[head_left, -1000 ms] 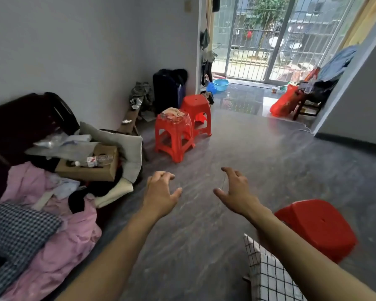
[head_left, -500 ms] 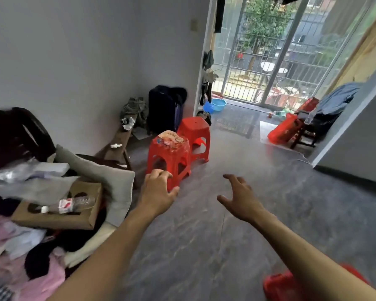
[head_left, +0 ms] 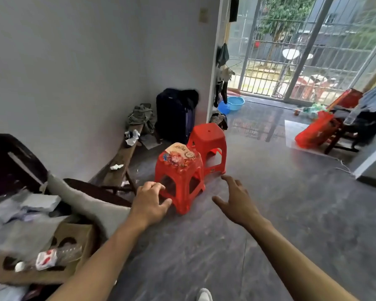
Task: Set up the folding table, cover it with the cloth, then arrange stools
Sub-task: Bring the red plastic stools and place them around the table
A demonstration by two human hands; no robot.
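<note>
Two red plastic stools stand on the grey floor ahead. The near stool point(head_left: 179, 170) carries a flat printed fan point(head_left: 179, 149) on its seat. The far stool point(head_left: 208, 140) stands just behind it to the right. My left hand point(head_left: 150, 200) reaches out in front of the near stool's left legs, fingers spread, holding nothing. My right hand point(head_left: 237, 198) is stretched out right of that stool, fingers apart and empty. The folding table and the cloth are out of view.
A dark sofa point(head_left: 13, 170) piled with clutter, a cardboard box point(head_left: 70, 242) and a plastic bottle point(head_left: 57, 256) fills the left. A wooden bench point(head_left: 122, 161) and a dark suitcase point(head_left: 174, 114) stand along the wall. Blue basins point(head_left: 234, 103), a red bag point(head_left: 315, 129) and a chair point(head_left: 343, 131) are near the barred door.
I have moved forward towards the two stools, which now look larger and closer. Both hands stay outstretched and empty. The third red stool and the checked cloth have left the view.
</note>
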